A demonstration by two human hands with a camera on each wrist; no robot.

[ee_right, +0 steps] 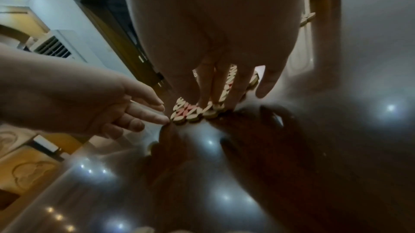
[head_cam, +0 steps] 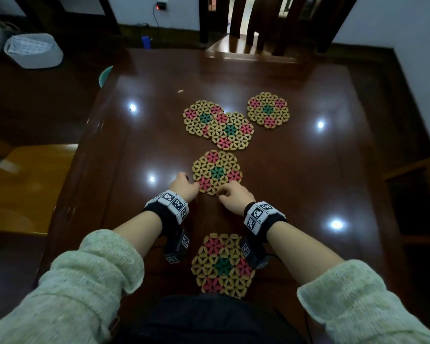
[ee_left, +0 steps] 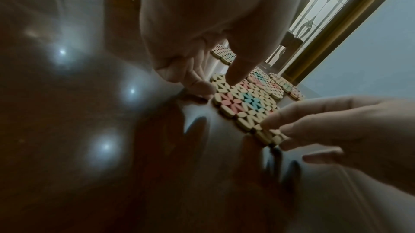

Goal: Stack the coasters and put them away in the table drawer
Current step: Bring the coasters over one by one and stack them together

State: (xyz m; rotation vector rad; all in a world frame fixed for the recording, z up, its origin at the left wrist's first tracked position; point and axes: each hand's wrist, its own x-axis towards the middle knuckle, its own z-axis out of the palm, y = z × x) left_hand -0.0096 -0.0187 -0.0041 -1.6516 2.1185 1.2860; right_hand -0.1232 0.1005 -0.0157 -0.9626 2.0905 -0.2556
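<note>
Five flower-patterned bead coasters lie on the glossy dark table (head_cam: pixel 308 170). Two overlapping coasters (head_cam: pixel 217 125) sit at the far centre, a single one (head_cam: pixel 268 110) at the far right, and the near coaster (head_cam: pixel 222 265) between my forearms. Both hands are at the middle coaster (head_cam: pixel 216 171) (ee_left: pixel 247 100) (ee_right: pixel 186 112), which lies flat. My left hand (head_cam: pixel 191 186) (ee_left: pixel 215 86) pinches its left rim, thumb on top, curled fingers against the edge. My right hand (head_cam: pixel 224 193) (ee_right: pixel 235 98) presses straight fingers on its near edge, thumb off to the side. No drawer is in view.
A wooden chair back (head_cam: pixel 258 21) stands at the table's far side. A white basket (head_cam: pixel 32 50) sits on the floor at the far left, and a teal dish (head_cam: pixel 104 75) shows past the table's left edge. A wooden seat (head_cam: pixel 30 184) is at the left.
</note>
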